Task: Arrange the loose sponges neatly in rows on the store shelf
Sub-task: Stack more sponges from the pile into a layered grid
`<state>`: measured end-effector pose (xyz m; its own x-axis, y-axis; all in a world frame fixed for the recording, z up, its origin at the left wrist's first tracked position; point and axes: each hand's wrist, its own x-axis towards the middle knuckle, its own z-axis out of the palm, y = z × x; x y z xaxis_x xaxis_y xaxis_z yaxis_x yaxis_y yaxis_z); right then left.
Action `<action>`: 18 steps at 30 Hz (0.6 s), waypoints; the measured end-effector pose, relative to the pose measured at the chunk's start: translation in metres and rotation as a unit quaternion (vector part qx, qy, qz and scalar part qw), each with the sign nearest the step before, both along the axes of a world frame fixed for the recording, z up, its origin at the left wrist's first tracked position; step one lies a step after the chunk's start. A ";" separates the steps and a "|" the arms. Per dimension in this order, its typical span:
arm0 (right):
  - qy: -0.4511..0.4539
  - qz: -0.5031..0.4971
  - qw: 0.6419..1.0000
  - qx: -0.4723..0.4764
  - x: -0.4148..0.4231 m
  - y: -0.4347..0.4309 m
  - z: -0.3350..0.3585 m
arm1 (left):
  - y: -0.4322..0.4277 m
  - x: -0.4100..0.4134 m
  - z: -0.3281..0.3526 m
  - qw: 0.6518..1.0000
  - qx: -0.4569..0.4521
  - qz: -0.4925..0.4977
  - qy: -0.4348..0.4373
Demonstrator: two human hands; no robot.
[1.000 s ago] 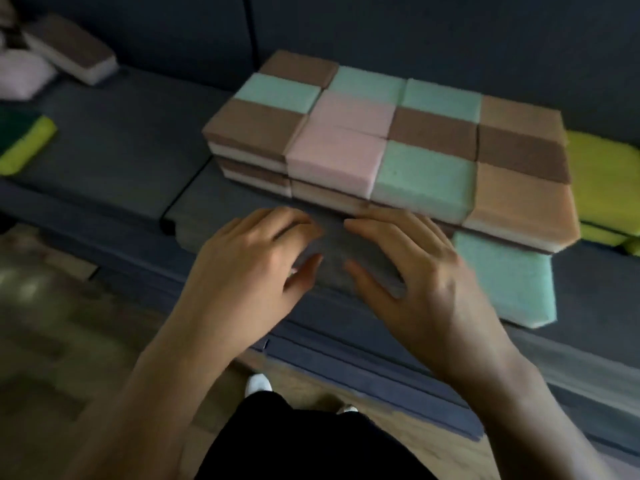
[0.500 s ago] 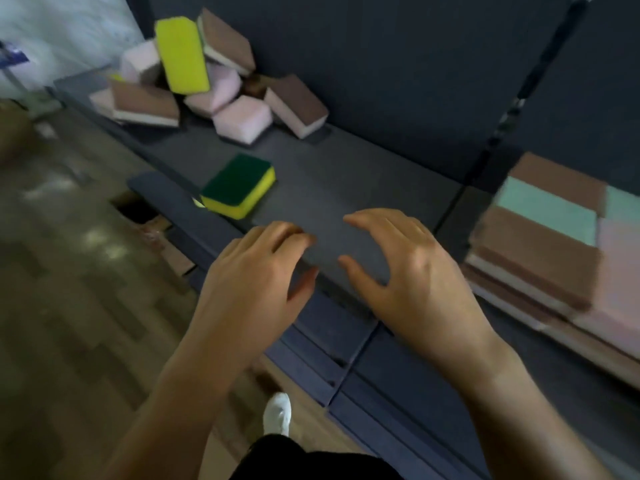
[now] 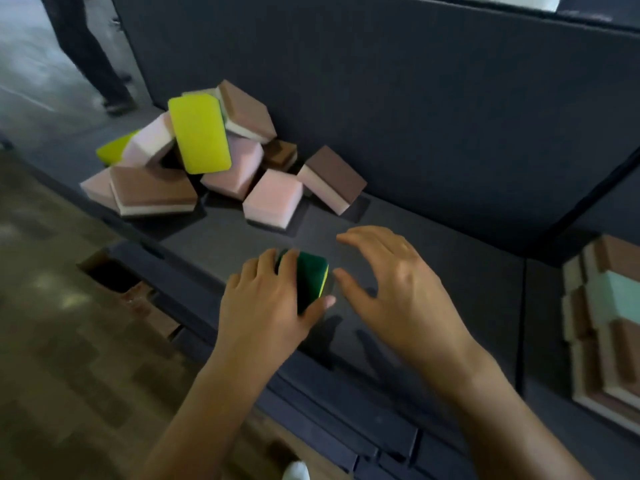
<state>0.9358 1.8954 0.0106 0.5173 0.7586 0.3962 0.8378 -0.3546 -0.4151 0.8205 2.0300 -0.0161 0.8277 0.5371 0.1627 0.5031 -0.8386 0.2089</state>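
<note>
My left hand [image 3: 266, 299] grips a green and yellow sponge [image 3: 311, 278] near the front of the dark shelf [image 3: 433, 282], fingers over its top and thumb under its near end. My right hand [image 3: 394, 282] hovers just right of the sponge with fingers spread and holds nothing. A loose pile of sponges [image 3: 214, 157] lies at the back left of the shelf: pink ones, brown-topped ones and a yellow one [image 3: 199, 136] leaning upright. The arranged block of sponges [image 3: 606, 317] shows at the right edge.
The shelf's back panel [image 3: 381, 98] rises behind the pile. A vertical divider [image 3: 523, 323] separates this bay from the arranged block. Wooden floor [image 3: 69, 358] lies below left, and a person's legs [image 3: 86, 53] stand at the far top left.
My view swung left from the arranged block to the loose pile. My left hand has taken hold of the green and yellow sponge, which lay free on the shelf before.
</note>
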 end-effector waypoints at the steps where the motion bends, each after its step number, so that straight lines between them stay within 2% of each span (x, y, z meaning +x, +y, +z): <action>1: 0.001 -0.005 1.000 -0.005 0.007 0.007 0.001 | 0.003 0.004 0.000 1.000 -0.010 -0.010 0.004; 8: 0.011 -0.051 0.997 -0.051 0.070 0.079 0.003 | 0.022 0.022 0.016 0.998 -0.029 -0.053 -0.028; 14: 0.070 -0.080 0.983 -0.153 0.112 0.121 -0.011 | 0.034 0.020 0.028 0.995 -0.030 -0.068 -0.066; 18: 0.086 -0.069 0.984 -0.140 0.117 0.119 -0.019 | 0.033 0.017 0.029 0.994 -0.037 -0.077 -0.070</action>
<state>1.0530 2.0146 -0.0087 0.6637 0.7438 0.0796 0.7000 -0.5800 -0.4167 0.8371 2.0629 0.0134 0.8732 0.4200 0.2473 0.3308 -0.8833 0.3322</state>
